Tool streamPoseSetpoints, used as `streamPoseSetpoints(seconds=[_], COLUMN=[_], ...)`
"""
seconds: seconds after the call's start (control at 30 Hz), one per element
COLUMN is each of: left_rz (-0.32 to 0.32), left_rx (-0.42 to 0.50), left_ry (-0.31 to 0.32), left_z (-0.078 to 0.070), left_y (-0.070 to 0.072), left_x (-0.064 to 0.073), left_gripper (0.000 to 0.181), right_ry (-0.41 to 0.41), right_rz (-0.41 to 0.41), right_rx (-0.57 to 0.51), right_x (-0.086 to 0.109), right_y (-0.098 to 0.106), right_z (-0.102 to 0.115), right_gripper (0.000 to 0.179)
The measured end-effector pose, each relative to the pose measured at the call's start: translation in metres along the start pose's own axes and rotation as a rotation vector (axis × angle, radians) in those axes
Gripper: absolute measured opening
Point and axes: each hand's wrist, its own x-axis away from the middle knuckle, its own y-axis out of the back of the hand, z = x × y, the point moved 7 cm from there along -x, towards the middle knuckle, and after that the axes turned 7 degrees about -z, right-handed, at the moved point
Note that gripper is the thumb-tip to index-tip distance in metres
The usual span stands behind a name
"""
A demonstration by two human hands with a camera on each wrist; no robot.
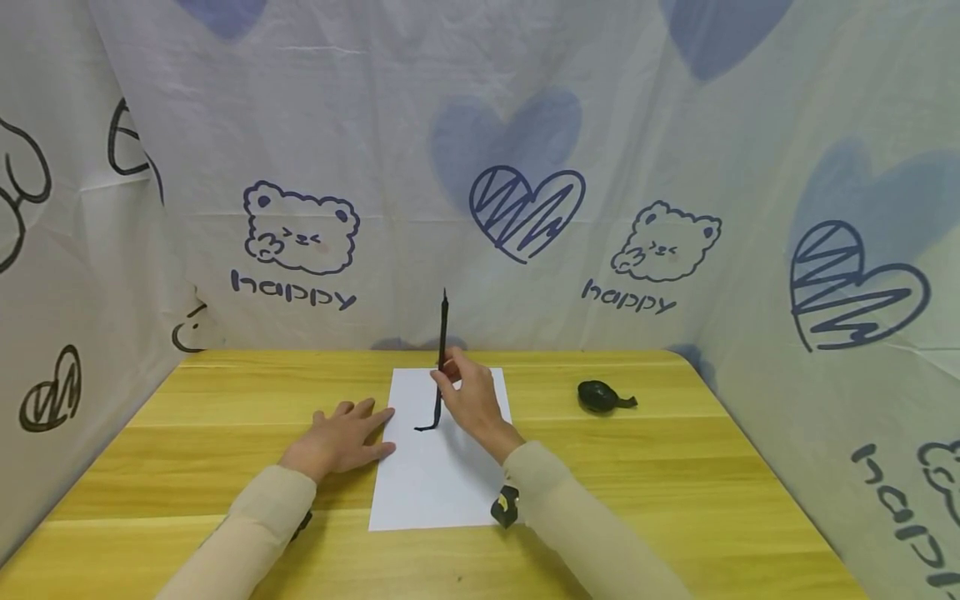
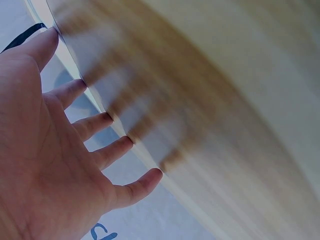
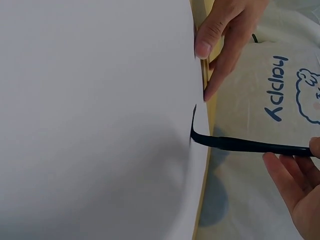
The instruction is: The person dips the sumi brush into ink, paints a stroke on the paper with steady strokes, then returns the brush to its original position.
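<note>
in the head view, a white paper lies on the yellow table. the right hand pinches a black brush above the paper, and the brush's bent tip touches it beside a short black line. the left hand lies spread and loose, holding nothing, at the paper's left edge. a round black thing with a little tail sits right of the paper. white cloth hangs behind the paper.

in the left wrist view, the left hand's fingers are spread apart.

in the right wrist view, the right hand holds the brush's handle, its tip bent on the paper.
</note>
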Motion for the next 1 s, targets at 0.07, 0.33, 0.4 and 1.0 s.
streamPoseSetpoints(seconds=[0.07, 0.33, 0.4, 1.0], left_rz=[0.002, 0.001, 0.000, -0.001], left_rx=[-0.004, 0.001, 0.004, 0.013], left_ry=[0.003, 0.002, -0.001, -0.013], left_z=[0.000, -0.001, -0.001, -0.002], left_y=[0.000, 0.002, 0.002, 0.003], left_x=[0.000, 0.001, 0.002, 0.003], left_gripper=[0.074, 0.074, 0.074, 0.074], right_ry=[0.005, 0.026, 0.030, 0.018], right_rz=[-0.001, -0.006, -0.012, -0.010], right_rx=[-0.001, 0.007, 0.012, 0.029], right_x=[0.000, -0.002, -0.003, -0.005], right_y=[0.001, 0.006, 0.007, 0.017], right_z=[0.000, -0.001, -0.001, -0.010], right_gripper=[0.010, 0.009, 0.008, 0.007])
